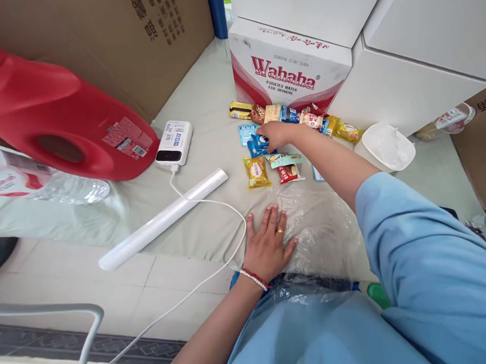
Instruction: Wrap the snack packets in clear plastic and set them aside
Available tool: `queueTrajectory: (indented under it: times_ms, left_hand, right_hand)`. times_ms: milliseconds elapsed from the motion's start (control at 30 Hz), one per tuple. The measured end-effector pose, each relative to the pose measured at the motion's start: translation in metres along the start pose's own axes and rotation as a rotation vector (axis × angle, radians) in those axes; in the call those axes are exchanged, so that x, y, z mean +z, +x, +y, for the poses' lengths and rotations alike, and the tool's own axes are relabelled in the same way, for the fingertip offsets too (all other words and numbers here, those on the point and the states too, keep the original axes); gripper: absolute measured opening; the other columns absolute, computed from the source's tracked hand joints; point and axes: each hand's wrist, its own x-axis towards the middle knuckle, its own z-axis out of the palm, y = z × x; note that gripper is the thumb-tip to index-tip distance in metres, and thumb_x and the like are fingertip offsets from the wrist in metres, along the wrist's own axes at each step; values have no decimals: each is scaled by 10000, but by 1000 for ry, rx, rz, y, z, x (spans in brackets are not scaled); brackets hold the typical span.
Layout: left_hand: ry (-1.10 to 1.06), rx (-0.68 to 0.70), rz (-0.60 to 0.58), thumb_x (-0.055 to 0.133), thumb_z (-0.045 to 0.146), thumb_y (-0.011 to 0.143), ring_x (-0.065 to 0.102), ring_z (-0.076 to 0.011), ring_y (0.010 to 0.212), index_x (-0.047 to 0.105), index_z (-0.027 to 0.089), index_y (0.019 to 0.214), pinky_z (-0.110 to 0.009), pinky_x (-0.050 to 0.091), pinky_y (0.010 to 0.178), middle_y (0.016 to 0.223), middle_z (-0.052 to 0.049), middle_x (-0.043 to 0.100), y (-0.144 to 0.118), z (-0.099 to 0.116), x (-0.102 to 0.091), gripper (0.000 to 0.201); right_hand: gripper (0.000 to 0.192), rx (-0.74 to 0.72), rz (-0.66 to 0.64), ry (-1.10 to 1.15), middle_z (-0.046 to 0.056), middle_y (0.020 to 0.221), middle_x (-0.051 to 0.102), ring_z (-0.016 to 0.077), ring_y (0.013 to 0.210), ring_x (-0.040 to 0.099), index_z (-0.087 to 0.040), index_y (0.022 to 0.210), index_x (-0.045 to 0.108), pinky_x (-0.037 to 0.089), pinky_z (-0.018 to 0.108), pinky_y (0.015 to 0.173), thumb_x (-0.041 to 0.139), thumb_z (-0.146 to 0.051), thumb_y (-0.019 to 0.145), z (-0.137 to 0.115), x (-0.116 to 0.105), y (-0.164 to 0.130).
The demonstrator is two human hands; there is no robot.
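My left hand [266,246] lies flat with its fingers spread on the pale cloth [212,216], beside a crumpled clear plastic bag [322,226]. My right hand [279,135] reaches into a group of small snack packets, its fingers curled down onto a blue snack packet [259,144]; the far fingers are hidden. Close to it are a light blue packet [247,134], a yellow packet [257,172], a red packet [289,173] and a pale green packet [286,159]. Behind stretches a row of packets, among them a yellow one [240,110] and a cream one [272,113].
A Wahaha carton [289,65] stands behind the packets. To the right is a white bowl [372,151] holding clear plastic. A white power bank [174,142] with a cable [232,207], a white tube [163,219] and a red jug [80,120] are to the left.
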Motion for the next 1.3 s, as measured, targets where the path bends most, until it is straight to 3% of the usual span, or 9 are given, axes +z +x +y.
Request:
queueTrajectory:
  times_ms: [200,300,433,567,700,900,1067,1167,1300]
  left_hand:
    - [-11,-2,0,351,612,1038,287,-307,1586,443,201,1579,-658,120,1288,1700,-117,320,0,-1,0,685]
    - [-19,2,-8,340,600,1045,292,-307,1584,439,198,1581,-667,121,1285,1699,-122,320,-1,-1,-2,677]
    - [-11,7,-10,355,572,1046,309,-321,1576,435,191,1582,-683,146,1274,1694,-136,332,0,0,-3,662]
    - [-6,14,-4,386,543,1043,321,-331,1570,442,185,1577,-685,143,1271,1685,-147,347,0,-1,-2,645]
    - [7,12,-3,405,521,1043,326,-339,1567,452,185,1570,-691,138,1265,1686,-158,339,1,-2,-1,627]
    - [42,24,14,438,478,1036,374,-353,1541,464,165,1556,-694,140,1255,1670,-175,370,4,0,0,607]
    - [52,21,27,441,472,1032,381,-349,1538,451,189,1566,-678,139,1259,1664,-172,383,5,1,1,605]
    - [62,20,25,432,471,1034,376,-351,1541,450,175,1566,-678,147,1256,1665,-174,383,5,1,1,608]
    - [53,21,26,445,478,1024,382,-363,1536,425,199,1586,-688,149,1251,1664,-173,385,5,0,2,628]
  right_hand:
    - [558,120,178,49,158,1231,687,345,1131,587,-140,1232,633,452,373,907,775,-357,738,-6,9,-31]
    - [535,269,353,182,143,1183,676,335,1076,568,-140,1247,600,458,397,890,703,-340,762,9,22,-81]
    - [521,492,524,206,146,1116,645,352,1032,544,-151,1256,583,450,454,884,669,-365,789,32,56,-179]
    - [431,651,514,-11,206,1104,630,426,1082,501,-176,1238,626,422,545,892,623,-344,841,34,105,-274]
    - [451,621,378,-76,225,1144,643,438,1095,510,-206,1306,641,419,577,890,581,-288,867,11,142,-327]
    - [768,561,394,451,150,1215,683,337,1059,629,-185,1551,415,514,498,934,648,-370,842,5,149,-359]
    - [664,587,417,958,56,1099,737,237,838,677,-259,1408,574,574,354,680,681,-600,847,31,145,-376]
    - [595,562,453,797,73,1152,728,264,945,689,-238,1354,639,580,387,806,721,-510,832,43,141,-369]
    - [649,456,305,484,146,1264,674,319,1135,662,-184,1408,620,525,428,991,751,-319,787,48,137,-345]
